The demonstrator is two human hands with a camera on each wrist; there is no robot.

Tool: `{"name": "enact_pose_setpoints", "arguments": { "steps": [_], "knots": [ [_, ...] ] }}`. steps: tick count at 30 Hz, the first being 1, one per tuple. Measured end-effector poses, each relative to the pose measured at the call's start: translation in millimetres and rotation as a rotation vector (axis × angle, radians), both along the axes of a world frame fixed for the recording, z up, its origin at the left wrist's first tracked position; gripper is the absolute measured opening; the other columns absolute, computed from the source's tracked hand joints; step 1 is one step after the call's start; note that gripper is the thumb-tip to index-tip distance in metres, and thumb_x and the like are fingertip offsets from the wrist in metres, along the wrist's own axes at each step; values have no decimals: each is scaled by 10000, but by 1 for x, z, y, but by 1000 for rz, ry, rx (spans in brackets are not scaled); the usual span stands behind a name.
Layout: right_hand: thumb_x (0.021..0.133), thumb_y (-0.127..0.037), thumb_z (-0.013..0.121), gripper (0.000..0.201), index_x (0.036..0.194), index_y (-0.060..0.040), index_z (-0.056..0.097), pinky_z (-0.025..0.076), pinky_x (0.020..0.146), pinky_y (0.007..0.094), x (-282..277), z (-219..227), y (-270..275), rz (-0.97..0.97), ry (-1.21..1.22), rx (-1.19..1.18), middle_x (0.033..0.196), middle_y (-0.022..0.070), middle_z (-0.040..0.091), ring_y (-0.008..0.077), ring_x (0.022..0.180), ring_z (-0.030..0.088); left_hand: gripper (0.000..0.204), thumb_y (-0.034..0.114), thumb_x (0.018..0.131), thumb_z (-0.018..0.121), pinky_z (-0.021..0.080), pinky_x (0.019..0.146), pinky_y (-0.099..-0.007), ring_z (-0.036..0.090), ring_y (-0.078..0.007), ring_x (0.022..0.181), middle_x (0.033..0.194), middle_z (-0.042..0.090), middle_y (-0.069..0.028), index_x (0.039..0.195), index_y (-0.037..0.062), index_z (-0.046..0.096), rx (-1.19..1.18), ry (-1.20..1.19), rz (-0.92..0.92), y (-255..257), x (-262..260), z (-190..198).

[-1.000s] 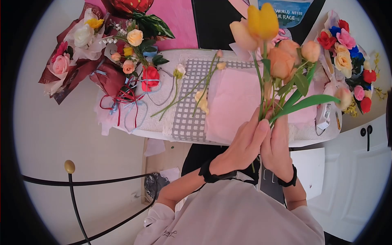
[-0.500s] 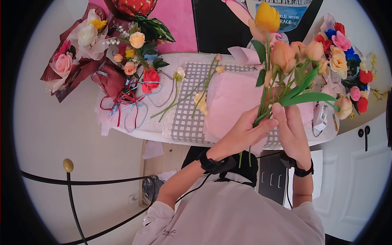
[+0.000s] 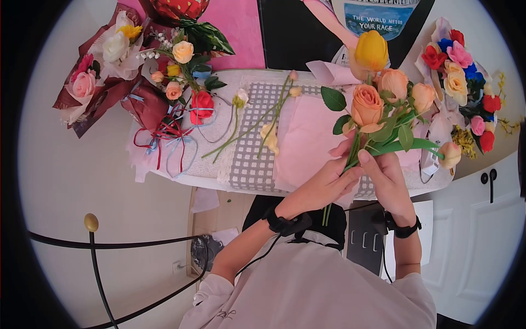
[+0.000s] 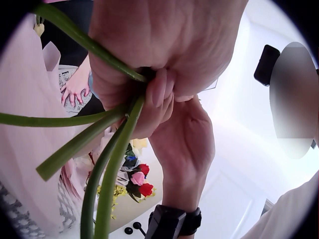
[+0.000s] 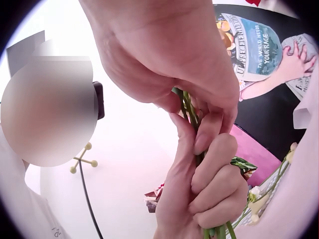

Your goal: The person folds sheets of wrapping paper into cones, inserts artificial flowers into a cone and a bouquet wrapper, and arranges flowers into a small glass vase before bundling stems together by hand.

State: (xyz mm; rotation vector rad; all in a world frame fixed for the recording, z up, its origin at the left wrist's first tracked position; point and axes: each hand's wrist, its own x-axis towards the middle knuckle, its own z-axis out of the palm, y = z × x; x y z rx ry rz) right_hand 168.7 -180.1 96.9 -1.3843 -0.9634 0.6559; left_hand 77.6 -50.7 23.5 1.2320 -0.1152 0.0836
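Note:
A bunch of stems is gripped by the left hand [image 3: 324,183], its fingers curled round them, as the right wrist view shows. The right hand [image 3: 390,181] pinches the stems just above, beside the left thumb. Over the hands stand a yellow tulip [image 3: 372,50], an orange rose [image 3: 367,104] and several peach blooms [image 3: 393,83]. One peach tulip [image 3: 450,155] leans out to the right on a curved stem. In the left wrist view the green stem ends [image 4: 75,144] stick out below the left hand [image 4: 164,45].
Pink paper [image 3: 309,137] lies on a grey checked cloth [image 3: 252,159]. Loose stems [image 3: 234,134] and a yellow petal piece [image 3: 270,137] are left of it. Wrapped bouquets [image 3: 82,88] stand at the left, a colourful bouquet [image 3: 456,82] at the right. A white device [image 3: 429,163] sits near the right edge.
The yellow tulip has moved lower and the orange rose now faces the camera. Compared with a second ago, the right hand is further right, and the peach tulip at the right hangs lower.

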Motion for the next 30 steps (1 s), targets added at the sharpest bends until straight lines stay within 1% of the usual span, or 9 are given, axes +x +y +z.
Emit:
{"name": "enact_pose_setpoints", "arguments": {
  "steps": [5, 9, 11, 13, 17, 20, 22, 25, 30],
  "knots": [
    [1126, -201, 508, 264, 1254, 23, 564, 485, 989, 320, 9, -7, -7, 57, 45, -53, 1055, 57, 633, 174, 1047, 626, 311, 246, 1127, 523, 338, 541, -220, 368, -51, 614, 737, 417, 54, 1316, 29, 405, -146, 107, 59, -7, -5, 9],
    [1136, -213, 492, 230, 1118, 8, 552, 502, 914, 309, 0, -5, -3, -90, 128, -20, 955, 37, 590, 163, 928, 625, 220, 259, 1123, 536, 386, 503, -235, 430, -43, 512, 663, 456, 55, 1137, 52, 463, -24, 67, -52, 0, -3, -2],
    [1141, -226, 480, 242, 1089, 1, 546, 507, 889, 310, 11, -1, -2, -24, 142, 29, 936, 35, 581, 159, 891, 620, 213, 263, 1123, 537, 419, 491, -238, 454, -46, 475, 637, 470, 53, 1069, 65, 479, -2, 49, -69, -2, -4, -11],
    [1152, -265, 448, 295, 1013, -14, 515, 531, 796, 323, 17, 3, 5, 32, 130, 116, 864, 25, 536, 142, 796, 593, 252, 275, 1123, 531, 485, 480, -243, 507, -59, 451, 620, 501, 40, 956, 96, 471, -53, 34, -158, -5, -6, -19],
    [1139, -247, 481, 230, 1066, -29, 468, 510, 678, 307, 12, 10, 17, -33, 176, 143, 830, 4, 411, 109, 699, 465, 276, 298, 1118, 541, 530, 496, -240, 454, -48, 457, 618, 450, 53, 942, 96, 477, -231, 63, -247, -11, -15, -19],
    [1143, -264, 478, 253, 1026, -41, 457, 473, 627, 280, 16, 9, 22, -59, 166, 184, 815, -6, 410, 93, 676, 442, 276, 336, 1117, 544, 429, 455, -215, 356, -42, 475, 657, 390, 67, 985, 108, 463, -347, 132, -341, -12, -19, -18],
    [1140, -266, 491, 248, 1012, -60, 438, 450, 605, 266, 20, 4, 24, -107, 151, 200, 809, -11, 413, 82, 665, 431, 299, 413, 1131, 479, 275, 448, -208, 242, -41, 539, 725, 331, 62, 1026, 138, 426, -381, 190, -248, -16, -23, -11],
    [1136, -240, 501, 196, 1081, -59, 449, 444, 602, 253, 20, -4, 27, -177, 194, 189, 804, -14, 417, 75, 658, 430, 311, 446, 1144, 412, 175, 473, -221, 241, -42, 565, 762, 337, 59, 1076, 142, 420, -283, 207, -127, -22, -23, -3],
    [1128, -211, 508, 185, 1186, -41, 462, 459, 576, 246, 22, -21, 31, -200, 93, 119, 806, -19, 437, 67, 633, 451, 339, 463, 1151, 366, 199, 461, -212, 274, -36, 557, 760, 341, 56, 1088, 136, 429, -141, 189, 15, -33, -20, -21]
  ]
}}
